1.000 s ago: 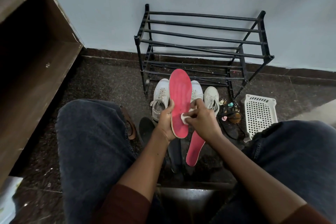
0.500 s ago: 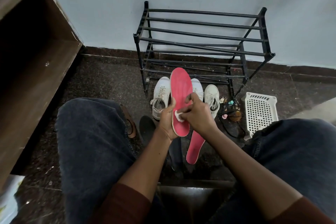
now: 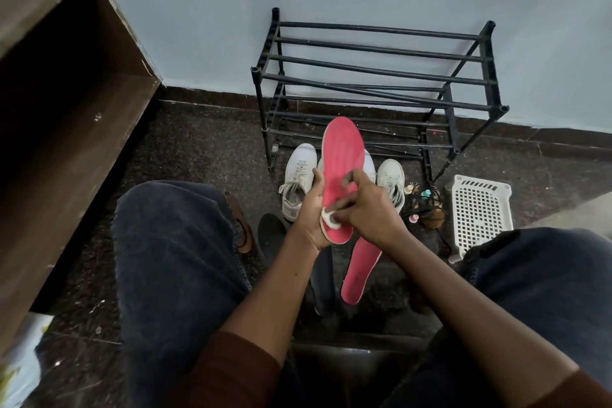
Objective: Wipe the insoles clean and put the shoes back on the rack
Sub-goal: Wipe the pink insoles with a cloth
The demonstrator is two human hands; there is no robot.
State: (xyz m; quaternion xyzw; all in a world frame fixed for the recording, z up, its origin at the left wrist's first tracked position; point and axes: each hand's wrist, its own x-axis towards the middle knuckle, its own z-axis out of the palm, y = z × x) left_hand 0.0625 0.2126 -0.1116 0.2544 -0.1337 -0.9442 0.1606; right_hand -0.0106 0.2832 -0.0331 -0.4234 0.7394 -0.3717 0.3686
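My left hand point(image 3: 311, 212) grips the heel end of a pink insole point(image 3: 342, 156), held upright with its toe pointing to the rack. My right hand point(image 3: 367, 205) pinches a small white wipe point(image 3: 329, 220) against the insole's lower left edge. A second pink insole point(image 3: 359, 270) lies on the floor below my hands. White sneakers stand on the floor in front of the black shoe rack point(image 3: 377, 76): one at the left point(image 3: 298, 175), one at the right point(image 3: 392, 179), and another mostly hidden behind the held insole.
A white perforated basket point(image 3: 480, 212) lies right of the rack, with small bottles and a cord point(image 3: 424, 205) beside it. Dark insoles point(image 3: 271, 232) lie on the floor between my knees. A brown cabinet point(image 3: 66, 116) stands at the left. A brown sandal point(image 3: 241, 225) pokes out by my left knee.
My right hand has slid the wipe down and to the left across the insole, from its middle right to its lower left edge. My left hand keeps its grip.
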